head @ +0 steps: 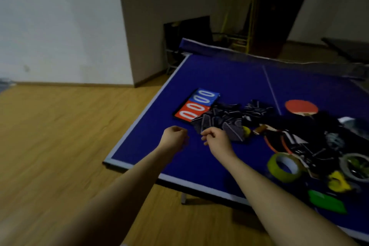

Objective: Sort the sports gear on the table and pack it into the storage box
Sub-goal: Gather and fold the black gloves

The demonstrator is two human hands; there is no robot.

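A blue table-tennis tabletop (229,78) fills the right half of the view, its near left corner toward the wooden floor (60,136). Two bare forearms reach in from below. The left hand (174,138) hovers near the tabletop's left edge, its fingers curled into a loose fist with nothing in them. The right hand (214,139) is just beside it, fingers curled too, at the near edge of a heap of dark patterned cloth (225,120); I cannot tell whether it pinches the cloth. Behind the cloth, toward the left edge, lies a flat scoreboard (196,105) with white zeros on blue and red halves. Farther right lies a red paddle (301,107), then a dark jumble of gear along the right side. At the near edge of that jumble are a yellow-green tape roll (284,168), a grey tape roll (354,167), a crumpled yellow item (338,182) and a green flat piece (326,201). A net (279,59) spans the far edge. No storage box is in view.
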